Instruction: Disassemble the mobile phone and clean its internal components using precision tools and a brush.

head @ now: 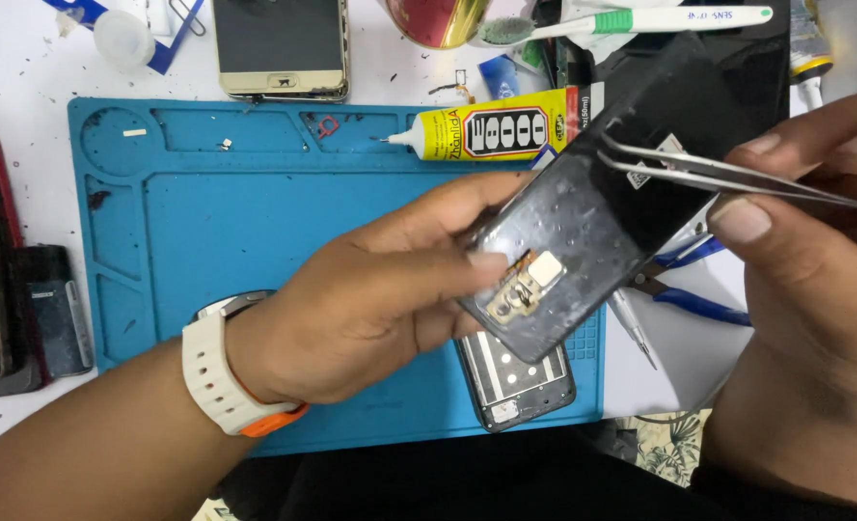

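Observation:
My left hand [370, 289] holds a dark phone panel [583, 232] tilted above the blue work mat [255, 222], thumb beside a small gold and white part [530, 280] on its lower end. My right hand [814, 251] grips metal tweezers [698, 174], whose tips rest on the panel's upper part. A second phone frame [517, 378] lies on the mat under the panel. A white watch with an orange band is on my left wrist [221, 371].
A yellow glue tube [491, 130] lies at the mat's top edge. A gold phone [279, 48] and a toothbrush [631, 21] lie beyond it. Blue-handled pliers [693, 299] and a thin tool [633, 328] sit right of the mat. Stacked phones [4, 289] stand at the left.

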